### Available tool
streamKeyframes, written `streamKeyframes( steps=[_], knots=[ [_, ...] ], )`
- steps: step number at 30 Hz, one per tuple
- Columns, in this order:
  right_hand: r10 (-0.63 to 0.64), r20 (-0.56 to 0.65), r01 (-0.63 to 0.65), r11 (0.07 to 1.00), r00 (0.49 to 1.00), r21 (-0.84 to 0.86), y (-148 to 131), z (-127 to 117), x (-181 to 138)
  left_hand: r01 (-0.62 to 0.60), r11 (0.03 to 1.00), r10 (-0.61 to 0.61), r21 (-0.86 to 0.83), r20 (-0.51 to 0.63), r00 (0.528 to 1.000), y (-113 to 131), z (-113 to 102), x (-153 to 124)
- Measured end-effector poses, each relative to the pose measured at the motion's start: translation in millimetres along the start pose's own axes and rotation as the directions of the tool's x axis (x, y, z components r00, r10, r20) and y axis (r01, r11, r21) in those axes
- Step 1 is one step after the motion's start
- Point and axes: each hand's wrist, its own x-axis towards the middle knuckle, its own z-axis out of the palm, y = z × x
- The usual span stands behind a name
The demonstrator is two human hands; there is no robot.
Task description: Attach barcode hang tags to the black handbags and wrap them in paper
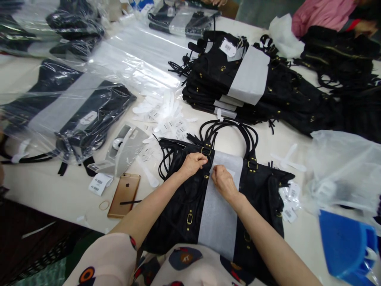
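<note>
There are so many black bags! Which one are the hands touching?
The black bag lying alone nearest the person, with a white paper band. The left hand and right hand both rest on it. The stacked bags and plastic-wrapped bags lie untouched.

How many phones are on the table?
1. The gold phone lies on the table, left of the black bag that the left hand and right hand touch. Others could be hidden under the plastic wraps.
</note>
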Motion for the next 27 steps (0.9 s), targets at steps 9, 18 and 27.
streamKeyframes(
  steps=[9, 18, 27],
  knots=[
    [0.353, 0.244, -0.401, 0.494, 0.903, 0.771, -10, -15, 23, -0.01, 0.992, 0.025, -0.125, 0.113, 0.993, -5, 11, -3],
    [0.407, 0.343, -0.439, 0.168, 0.846, 0.883, -14, -15, 30, 0.011, 0.987, 0.017, -0.161, 0.171, 0.985, -11, 8, 0],
    [0.46, 0.333, -0.411, 0.079, 0.823, 0.908, -20, -13, 27, 0.003, 1.0, -0.001, -0.025, 0.088, 0.996, -6, 14, -4]
  ],
)
